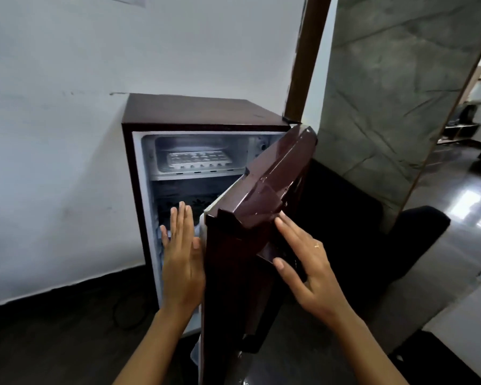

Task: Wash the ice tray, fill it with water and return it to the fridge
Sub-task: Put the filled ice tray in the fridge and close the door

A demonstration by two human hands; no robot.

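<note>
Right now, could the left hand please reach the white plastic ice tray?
Probably yes: the left hand is at the opening, and the glossy maroon fridge door stands clear of the ice tray.

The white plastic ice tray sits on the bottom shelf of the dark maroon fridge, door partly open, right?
No. The head view shows the white plastic ice tray in the top freezer compartment of the dark maroon fridge, door partly open.

My left hand (pixel 182 262) flat with fingers straight beside the free edge of the maroon door (pixel 261 195), my right hand (pixel 308 262) spread against its outer face, door half open, white ice tray (pixel 197 159) lying in the top freezer compartment (pixel 150 151) of the small fridge (pixel 195 109), white wall (pixel 67 107) behind.
</note>
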